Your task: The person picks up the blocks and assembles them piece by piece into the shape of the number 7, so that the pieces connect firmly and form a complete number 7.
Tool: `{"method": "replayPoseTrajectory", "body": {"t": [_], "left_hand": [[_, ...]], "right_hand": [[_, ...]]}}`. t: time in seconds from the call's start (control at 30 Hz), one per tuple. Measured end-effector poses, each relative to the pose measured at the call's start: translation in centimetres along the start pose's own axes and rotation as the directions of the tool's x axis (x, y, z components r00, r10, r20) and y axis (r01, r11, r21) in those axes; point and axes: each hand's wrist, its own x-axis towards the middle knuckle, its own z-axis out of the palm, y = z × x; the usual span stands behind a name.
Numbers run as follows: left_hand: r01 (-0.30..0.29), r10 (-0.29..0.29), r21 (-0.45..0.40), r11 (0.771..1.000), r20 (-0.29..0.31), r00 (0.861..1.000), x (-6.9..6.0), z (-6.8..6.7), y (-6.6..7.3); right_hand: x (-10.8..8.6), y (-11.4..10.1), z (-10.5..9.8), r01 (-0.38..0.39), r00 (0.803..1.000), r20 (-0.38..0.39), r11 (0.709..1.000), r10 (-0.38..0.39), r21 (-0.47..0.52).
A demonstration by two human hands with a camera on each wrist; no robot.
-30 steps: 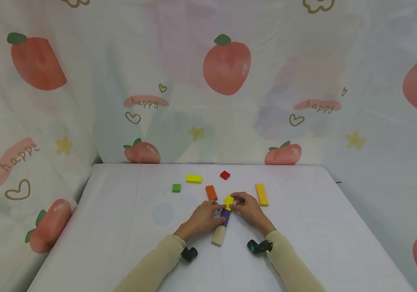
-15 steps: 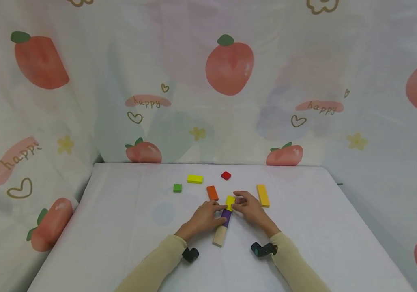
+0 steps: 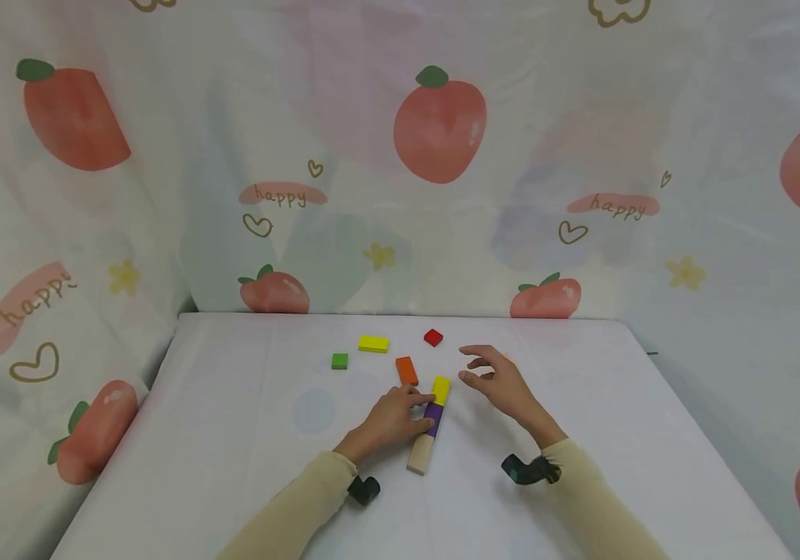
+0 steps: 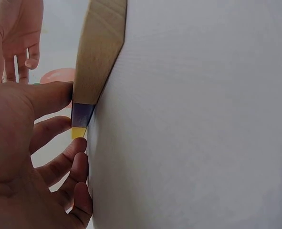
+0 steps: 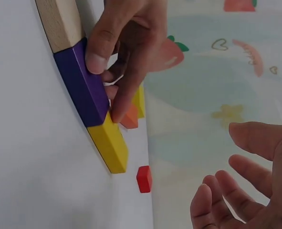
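Three wooden blocks lie end to end in a slanting row in the head view: a plain wood block (image 3: 420, 454) nearest, a purple block (image 3: 433, 418) in the middle and a yellow block (image 3: 441, 390) at the far end. My left hand (image 3: 389, 420) lies along the row's left side. Its thumb touches the purple block and its index finger touches the yellow one, as the right wrist view shows. Apart from the row, my right hand (image 3: 508, 389) hovers to the right, fingers spread and holding nothing. It nearly hides an orange-yellow block (image 3: 508, 358) behind it.
Beyond the row lie an orange block (image 3: 406, 370), a red block (image 3: 433, 337), another yellow block (image 3: 373, 344) and a green cube (image 3: 340, 361). A printed cloth wall (image 3: 442, 249) rises behind the white table (image 3: 232, 435).
My right hand has left the yellow block and moved right and up, its fingers spreading. It now covers most of the orange-yellow block. My left hand and the row stay put.
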Motion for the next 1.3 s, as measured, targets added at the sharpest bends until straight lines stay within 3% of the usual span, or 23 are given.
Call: {"method": "replayPoseTrajectory", "body": {"t": [0.4,0.7,1.3], "left_hand": [[0.010,-0.010,-0.002,1.000,-0.014,1.000,-0.2,0.1,0.2],[0.000,-0.001,-0.016,1.000,-0.017,1.000,-0.5,0.3,-0.1],[-0.009,0.008,-0.012,1.000,-0.017,1.000,-0.2,0.1,0.0]], "right_hand": [[0.2,1.4,-3.3,-0.041,0.998,-0.042,0.999,0.040,-0.014],[0.4,3.9,-3.7,-0.086,0.994,-0.076,0.996,0.083,-0.034],[0.6,7.5,-4.5,-0.212,0.976,-0.045,0.977,0.211,-0.013]]}}
